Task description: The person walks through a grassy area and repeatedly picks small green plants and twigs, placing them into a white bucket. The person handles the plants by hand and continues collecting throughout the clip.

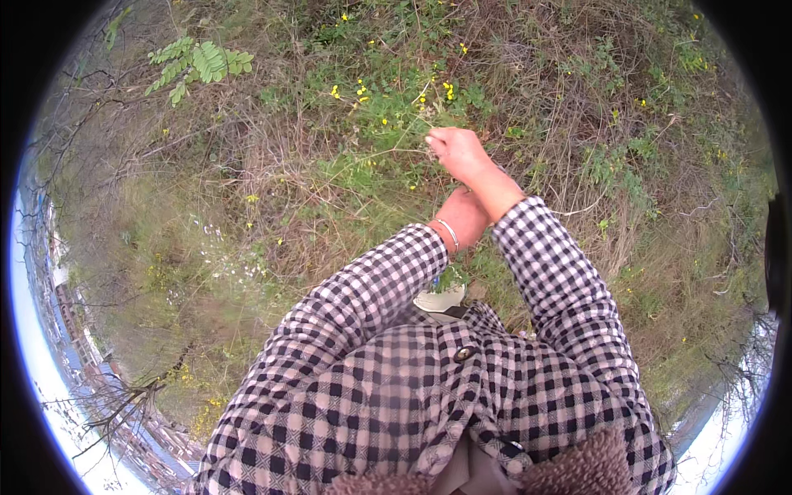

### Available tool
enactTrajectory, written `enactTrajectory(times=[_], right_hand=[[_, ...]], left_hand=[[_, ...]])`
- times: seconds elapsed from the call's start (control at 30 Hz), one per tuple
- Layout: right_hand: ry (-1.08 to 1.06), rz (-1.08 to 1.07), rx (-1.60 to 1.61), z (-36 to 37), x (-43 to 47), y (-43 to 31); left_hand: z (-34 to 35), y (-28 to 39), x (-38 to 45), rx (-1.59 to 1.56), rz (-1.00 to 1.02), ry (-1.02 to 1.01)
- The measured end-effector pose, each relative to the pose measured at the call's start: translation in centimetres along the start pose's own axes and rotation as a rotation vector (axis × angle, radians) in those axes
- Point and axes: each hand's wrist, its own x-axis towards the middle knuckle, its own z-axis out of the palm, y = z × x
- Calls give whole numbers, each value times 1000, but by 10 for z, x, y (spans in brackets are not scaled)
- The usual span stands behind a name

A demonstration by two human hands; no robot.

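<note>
My right hand point(461, 151) reaches out in front of me, thumb and fingertips pinched together at a thin plant stem point(396, 150). Yellow-flowered plants point(422, 98) grow just beyond those fingertips. Lower down, my left hand point(465, 216), with a silver-coloured bracelet point(450, 232) at the wrist, crosses beneath my right wrist. Its fingers are hidden, so whether it holds anything does not show. Green leaves point(451, 278) appear below the left hand, in front of a pale shoe point(438, 301); I cannot tell if they are held or growing.
Dry grass point(266, 154) and tangled stems cover the ground all around. A leafy branch point(207, 62) hangs at upper left. Bare twigs point(133, 396) stick out at lower left, with rooftops point(145, 439) far below. Small white flowers point(238, 266) grow to my left.
</note>
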Motion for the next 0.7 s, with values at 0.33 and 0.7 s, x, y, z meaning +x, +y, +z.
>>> enactTrajectory(times=[0.33, 0.7], right_hand=[[130, -376, 116, -24, -70, 51], [1, -347, -106, 2, -84, 64]], left_hand=[[-1, 10, -74, -44, 73, 396], [-3, -8, -89, -1805, -689, 170]])
